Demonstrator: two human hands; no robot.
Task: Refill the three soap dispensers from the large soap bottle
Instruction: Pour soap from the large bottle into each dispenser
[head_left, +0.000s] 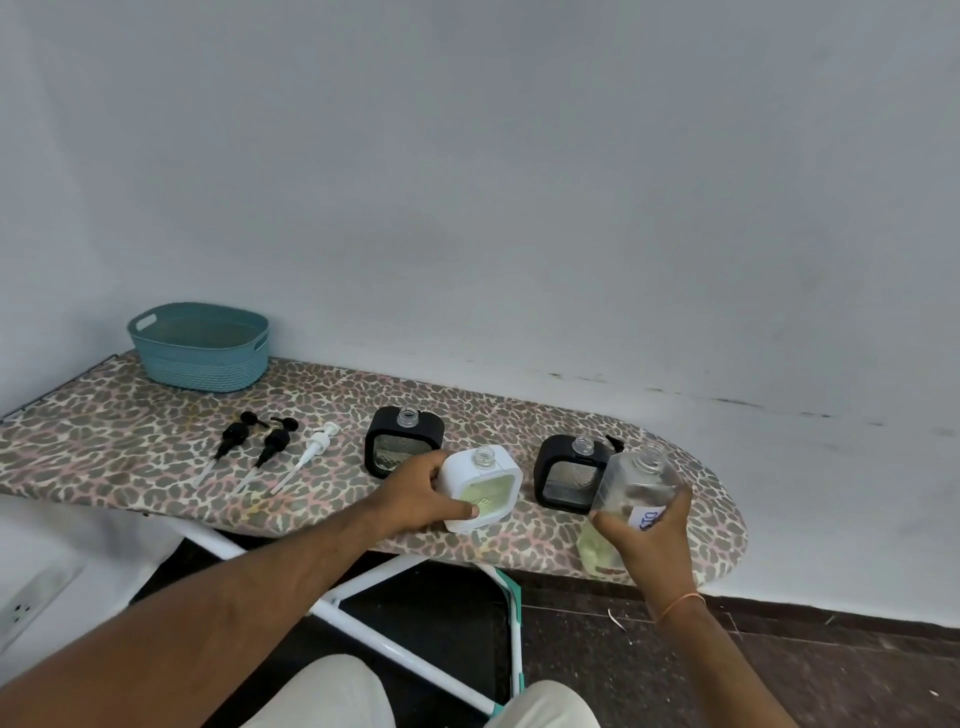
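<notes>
My left hand (423, 493) grips the white square dispenser (485, 486), which stands uncapped near the front edge of the board and shows yellowish soap inside. My right hand (652, 540) holds the large clear soap bottle (631, 499), uncapped, tilted slightly with its neck away from me, a little pale yellow liquid at its bottom. Two black dispensers with open necks stand behind: one (402, 447) behind the white one, the other (569, 475) just left of the big bottle.
Three pump heads lie on the leopard-print ironing board (156, 441): two black pumps (234, 436) (272, 447) and a white pump (311, 452). A teal basket (200, 345) stands at the back left. A white wall runs behind. A black cap (615, 442) peeks behind the right dispenser.
</notes>
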